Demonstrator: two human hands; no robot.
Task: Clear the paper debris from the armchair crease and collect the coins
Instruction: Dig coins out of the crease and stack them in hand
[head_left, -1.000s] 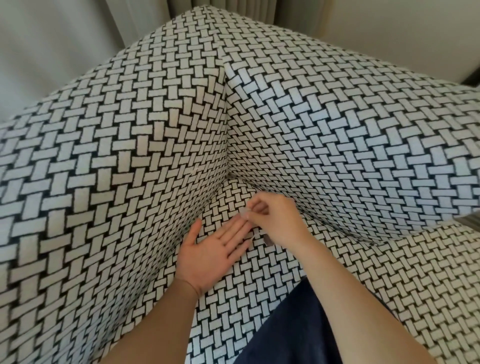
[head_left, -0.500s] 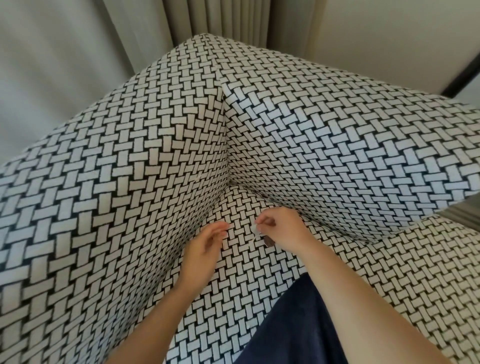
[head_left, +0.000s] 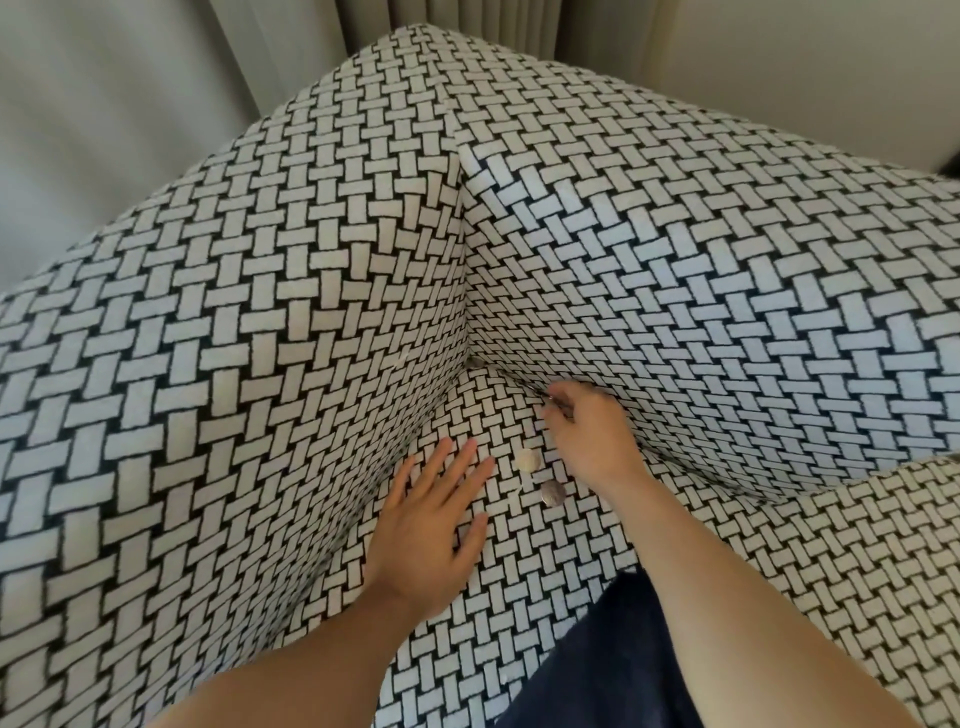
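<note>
the left forearm (head_left: 291, 670) and right forearm (head_left: 727, 613) are bare right to the frame's edge, and so are the 2 hands, the left hand (head_left: 426, 530) and right hand (head_left: 592, 436). between the arms, at the bottom, shows dark navy cloth (head_left: 597, 665), plain and smooth, part of the person's clothing.

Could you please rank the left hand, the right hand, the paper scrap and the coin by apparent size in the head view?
1. The left hand, spread flat.
2. The right hand, fingers curled, so less of it shows.
3. The paper scrap and the coin look about alike, so I leave them unranked.
</note>
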